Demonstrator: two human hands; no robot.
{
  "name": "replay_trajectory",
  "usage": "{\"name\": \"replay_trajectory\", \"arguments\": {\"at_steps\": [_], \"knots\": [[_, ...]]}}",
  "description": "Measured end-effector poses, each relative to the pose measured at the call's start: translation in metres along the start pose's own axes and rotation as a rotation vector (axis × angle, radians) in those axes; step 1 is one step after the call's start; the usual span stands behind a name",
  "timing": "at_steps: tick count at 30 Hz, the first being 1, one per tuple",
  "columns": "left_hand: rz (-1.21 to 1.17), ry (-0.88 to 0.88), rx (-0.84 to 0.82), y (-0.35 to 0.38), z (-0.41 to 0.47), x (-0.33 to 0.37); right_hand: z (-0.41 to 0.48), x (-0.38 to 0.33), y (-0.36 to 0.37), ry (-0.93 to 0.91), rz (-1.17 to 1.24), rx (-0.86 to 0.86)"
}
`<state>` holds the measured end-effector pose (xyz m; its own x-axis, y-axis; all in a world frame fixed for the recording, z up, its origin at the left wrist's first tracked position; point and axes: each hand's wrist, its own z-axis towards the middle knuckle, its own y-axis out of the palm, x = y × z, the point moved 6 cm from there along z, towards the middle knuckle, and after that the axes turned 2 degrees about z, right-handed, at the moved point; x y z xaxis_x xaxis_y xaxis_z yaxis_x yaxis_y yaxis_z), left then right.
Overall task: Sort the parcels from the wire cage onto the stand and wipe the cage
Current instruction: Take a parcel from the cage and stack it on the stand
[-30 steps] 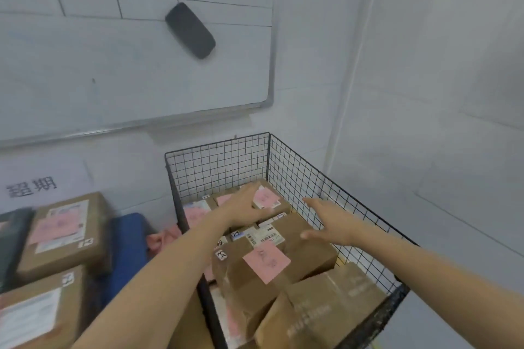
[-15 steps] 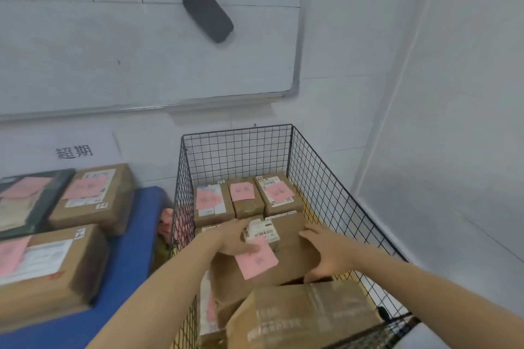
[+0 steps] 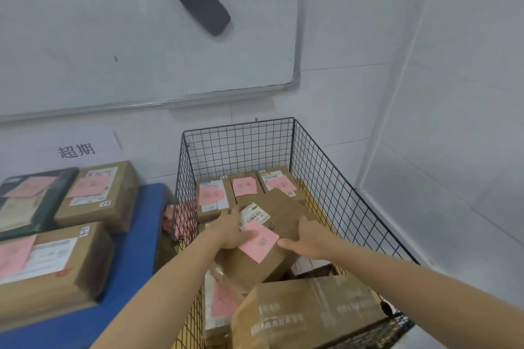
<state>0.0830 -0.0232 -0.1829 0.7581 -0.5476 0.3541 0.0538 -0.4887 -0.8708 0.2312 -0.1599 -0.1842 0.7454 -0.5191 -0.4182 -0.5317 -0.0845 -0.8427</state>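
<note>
A black wire cage [image 3: 334,178] stands in the room's corner, filled with several brown cardboard parcels. Both my hands grip the top middle parcel [image 3: 283,218], which carries a pink note and a white barcode label and sits tilted. My left hand [image 3: 229,229] holds its left edge, my right hand [image 3: 309,238] its right edge. Three small parcels [image 3: 246,187] with pink notes lie in a row at the cage's back. A larger taped parcel [image 3: 309,317] lies at the cage's near side. The blue stand [image 3: 133,249] is to the left.
On the blue stand lie two brown parcels [image 3: 99,193] with pink notes and a dark flat package [image 3: 31,201]. A paper sign with black characters [image 3: 76,150] hangs on the wall behind. A whiteboard with a dark eraser [image 3: 202,4] hangs above. White walls close the corner on the right.
My hands came down from over the parcels and closed on the two edges of the top middle parcel. The view shifted left, showing more of the blue stand.
</note>
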Motion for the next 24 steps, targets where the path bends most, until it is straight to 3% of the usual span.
{"name": "replay_trajectory", "arguments": {"at_steps": [6,12,16,24], "knots": [[-0.096,0.139,0.052,-0.027,-0.002,0.012,-0.001,-0.005,-0.021,0.027,0.131,0.174],[-0.206,0.146,0.318,-0.062,0.001,0.025,0.014,-0.028,-0.08,-0.111,0.142,0.358],[-0.273,0.042,0.267,-0.041,-0.004,0.013,0.018,-0.043,-0.052,-0.208,0.188,0.18],[-0.227,-0.067,-0.071,0.009,-0.001,-0.008,0.027,-0.021,0.0,-0.084,0.15,-0.08]]}}
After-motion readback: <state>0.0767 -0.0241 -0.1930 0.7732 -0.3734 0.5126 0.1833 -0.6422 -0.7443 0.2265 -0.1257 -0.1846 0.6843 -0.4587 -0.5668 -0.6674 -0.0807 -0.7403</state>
